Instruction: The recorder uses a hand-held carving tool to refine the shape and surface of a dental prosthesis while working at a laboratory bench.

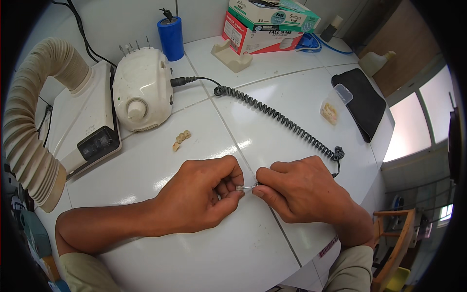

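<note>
My left hand [204,194] is closed in a pinch, thumb against fingertips, on a small pale piece [239,188] mostly hidden by the fingers. Facing it, my right hand [304,190] grips a dental handpiece whose body the fingers cover. From that grip a thin metal bur [248,187] points left, its tip at the pale piece; whether they touch I cannot tell. A coiled black cord [277,114] runs from the white control box [143,90] toward my right hand. Beyond my left hand, tooth-coloured dental pieces [181,138] lie on the white tiled table [209,258].
A dust extractor with a ribbed hose [29,131] stands at the left. At the back are a blue cylinder [170,39], stacked boxes [267,31] and a cream handpiece rest [231,57]. Toward the right lie a small plastic container [331,109] and a black pouch [362,100].
</note>
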{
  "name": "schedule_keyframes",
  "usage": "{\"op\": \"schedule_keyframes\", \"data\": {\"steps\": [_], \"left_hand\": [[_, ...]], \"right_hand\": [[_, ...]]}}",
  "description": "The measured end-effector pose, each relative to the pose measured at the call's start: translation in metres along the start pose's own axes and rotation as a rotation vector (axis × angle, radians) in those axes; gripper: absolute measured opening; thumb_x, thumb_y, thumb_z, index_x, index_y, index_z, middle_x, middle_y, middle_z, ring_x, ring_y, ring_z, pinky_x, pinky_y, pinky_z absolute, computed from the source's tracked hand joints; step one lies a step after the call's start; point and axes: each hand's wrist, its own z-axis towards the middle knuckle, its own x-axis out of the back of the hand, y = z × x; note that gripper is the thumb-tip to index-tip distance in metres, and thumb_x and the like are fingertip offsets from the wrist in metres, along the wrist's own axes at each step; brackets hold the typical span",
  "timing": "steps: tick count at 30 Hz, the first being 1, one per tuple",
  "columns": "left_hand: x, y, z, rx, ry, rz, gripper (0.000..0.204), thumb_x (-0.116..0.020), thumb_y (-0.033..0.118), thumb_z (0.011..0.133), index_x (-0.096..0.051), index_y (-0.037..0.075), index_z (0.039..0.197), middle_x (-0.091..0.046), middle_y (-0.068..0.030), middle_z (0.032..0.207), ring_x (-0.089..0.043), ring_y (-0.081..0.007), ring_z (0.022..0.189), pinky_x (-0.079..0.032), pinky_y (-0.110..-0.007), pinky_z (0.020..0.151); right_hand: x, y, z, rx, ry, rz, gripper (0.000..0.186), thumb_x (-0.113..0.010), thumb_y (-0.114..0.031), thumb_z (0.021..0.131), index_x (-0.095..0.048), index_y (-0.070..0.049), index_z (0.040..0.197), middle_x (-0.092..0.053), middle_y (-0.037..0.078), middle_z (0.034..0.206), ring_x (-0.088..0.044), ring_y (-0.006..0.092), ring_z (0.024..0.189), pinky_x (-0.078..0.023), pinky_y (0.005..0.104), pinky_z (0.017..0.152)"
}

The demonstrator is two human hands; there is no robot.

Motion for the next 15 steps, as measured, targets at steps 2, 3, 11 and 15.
{"op": "schedule_keyframes", "data": {"steps": [2, 3, 11, 15], "left_hand": [[-0.0004, -0.0007, -0.0002, -0.009, 0.002, 0.002, 0.017, -0.079, 0.004, 0.096, -0.065, 0.000, 0.105, -0.070, -0.0035, 0.085, -0.067, -0.0070, 0.072, -0.055, -0.023, 0.061], [-0.0005, -0.0007, -0.0002, -0.009, 0.000, -0.002, 0.017, -0.079, 0.004, 0.096, -0.065, 0.000, 0.105, -0.070, -0.0035, 0.085, -0.067, -0.0070, 0.072, -0.056, -0.023, 0.061], [0.0006, -0.0003, -0.0002, -0.004, -0.005, -0.006, 0.018, -0.080, 0.004, 0.096, -0.065, 0.000, 0.105, -0.070, -0.0041, 0.085, -0.068, -0.0070, 0.072, -0.055, -0.024, 0.060], [0.0006, 0.0003, 0.0000, -0.033, 0.001, 0.002, 0.017, -0.079, 0.003, 0.097, -0.064, 0.000, 0.106, -0.070, -0.0046, 0.084, -0.067, -0.0069, 0.071, -0.055, -0.024, 0.060]], "right_hand": [[-0.0006, 0.0003, -0.0003, 0.005, 0.010, 0.005, 0.033, -0.062, -0.037, 0.112, -0.066, -0.010, 0.092, -0.063, 0.009, 0.065, -0.064, 0.0346, 0.053, -0.046, 0.0473, 0.053], [-0.0008, 0.0002, -0.0005, 0.011, 0.016, 0.009, 0.034, -0.062, -0.036, 0.112, -0.066, -0.010, 0.091, -0.063, 0.009, 0.064, -0.064, 0.0346, 0.053, -0.046, 0.0473, 0.053], [0.0026, -0.0008, 0.0007, 0.027, -0.010, 0.007, 0.034, -0.062, -0.036, 0.112, -0.065, -0.009, 0.091, -0.063, 0.009, 0.065, -0.064, 0.0346, 0.053, -0.046, 0.0472, 0.053], [0.0026, 0.0001, 0.0003, 0.016, -0.011, 0.009, 0.034, -0.063, -0.036, 0.112, -0.066, -0.009, 0.092, -0.062, 0.009, 0.064, -0.064, 0.0337, 0.053, -0.046, 0.0467, 0.053]]}}
